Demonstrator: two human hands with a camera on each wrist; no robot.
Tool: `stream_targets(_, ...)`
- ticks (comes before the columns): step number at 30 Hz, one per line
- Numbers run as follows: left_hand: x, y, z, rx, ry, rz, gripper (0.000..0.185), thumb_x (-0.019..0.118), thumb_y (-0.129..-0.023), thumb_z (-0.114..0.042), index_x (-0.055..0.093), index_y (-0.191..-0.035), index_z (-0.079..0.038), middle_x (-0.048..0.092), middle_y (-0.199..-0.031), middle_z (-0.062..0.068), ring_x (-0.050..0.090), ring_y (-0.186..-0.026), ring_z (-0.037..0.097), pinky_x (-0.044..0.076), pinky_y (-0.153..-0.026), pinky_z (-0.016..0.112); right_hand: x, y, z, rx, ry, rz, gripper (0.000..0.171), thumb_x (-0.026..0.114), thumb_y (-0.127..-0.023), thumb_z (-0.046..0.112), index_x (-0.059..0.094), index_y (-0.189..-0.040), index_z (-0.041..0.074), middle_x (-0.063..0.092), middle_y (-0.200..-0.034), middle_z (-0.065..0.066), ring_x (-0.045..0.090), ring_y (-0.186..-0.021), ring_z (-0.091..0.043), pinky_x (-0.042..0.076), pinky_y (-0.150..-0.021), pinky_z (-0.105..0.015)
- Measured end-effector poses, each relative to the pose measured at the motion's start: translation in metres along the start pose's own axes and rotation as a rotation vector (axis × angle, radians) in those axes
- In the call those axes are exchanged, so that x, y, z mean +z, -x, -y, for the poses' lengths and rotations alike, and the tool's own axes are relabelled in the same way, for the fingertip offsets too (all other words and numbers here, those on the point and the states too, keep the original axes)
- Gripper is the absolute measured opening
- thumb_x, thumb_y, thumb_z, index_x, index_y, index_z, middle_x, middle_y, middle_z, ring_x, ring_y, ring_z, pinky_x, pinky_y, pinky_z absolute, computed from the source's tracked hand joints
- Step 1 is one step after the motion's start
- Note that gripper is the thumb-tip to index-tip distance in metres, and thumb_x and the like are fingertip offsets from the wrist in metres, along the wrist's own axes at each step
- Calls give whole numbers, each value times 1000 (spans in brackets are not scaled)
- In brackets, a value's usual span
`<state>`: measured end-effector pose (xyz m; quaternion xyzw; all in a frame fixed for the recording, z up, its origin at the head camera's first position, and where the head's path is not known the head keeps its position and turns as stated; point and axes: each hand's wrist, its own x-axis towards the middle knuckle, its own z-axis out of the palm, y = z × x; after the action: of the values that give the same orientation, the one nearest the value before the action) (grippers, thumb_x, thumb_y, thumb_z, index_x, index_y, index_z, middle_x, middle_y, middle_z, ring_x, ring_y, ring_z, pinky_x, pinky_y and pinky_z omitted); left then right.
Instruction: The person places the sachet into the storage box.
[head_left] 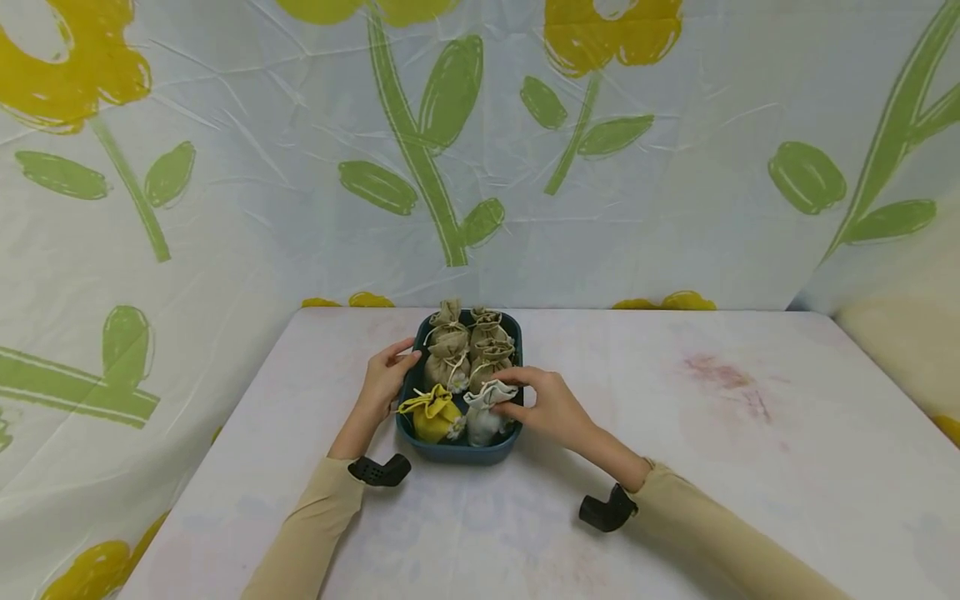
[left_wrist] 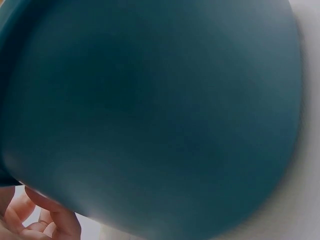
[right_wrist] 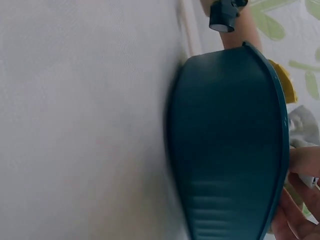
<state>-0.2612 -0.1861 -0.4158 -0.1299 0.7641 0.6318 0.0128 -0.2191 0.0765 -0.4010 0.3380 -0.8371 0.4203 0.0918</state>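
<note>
A dark blue-green plastic basin (head_left: 461,454) with a ribbed outer wall stands on the table. My left hand (head_left: 382,379) holds its left rim; in the left wrist view, curled fingers (left_wrist: 57,215) show against the outer wall. Inside the basin's near right corner is a pale grey drawstring pouch (head_left: 483,421), its gathered top pinched between thumb and fingers of my right hand (head_left: 551,408). Beside it sits a yellow drawstring pouch (head_left: 435,417) with a small white flower. Behind these stand several brown drawstring pouches (head_left: 448,367), partly overlapping one another.
The white table (head_left: 675,467) has faint pinkish stains to the right of the basin. A flower-printed cloth (head_left: 697,167) hangs behind and along the sides. Black wrist cameras sit by both sleeves, one at the left wrist (head_left: 381,471) and one at the right wrist (head_left: 607,508).
</note>
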Motion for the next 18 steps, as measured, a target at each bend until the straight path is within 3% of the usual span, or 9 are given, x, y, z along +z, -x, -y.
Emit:
stream_targets(12,0,1,1,-7,13,24,43,59,-96,-26,53,-138,-16,59,-120,16,63,-89,14,55,-74,24,-18,15,-10,22,-68,-96,29,74,-84,11,69,-112,12,72,-108,-3,66,-99,-21,53,-84,-44)
stream_targets(18,-2,1,3,71,-49,3,42,59,-96,-27,55,-136,-13,61,-115,19,62,-87,17,51,-71,23,-36,24,-18,114,12,-177,19,67,-90,14,72,-108,11,72,-108,-3,62,-109,-21,48,-93,-45)
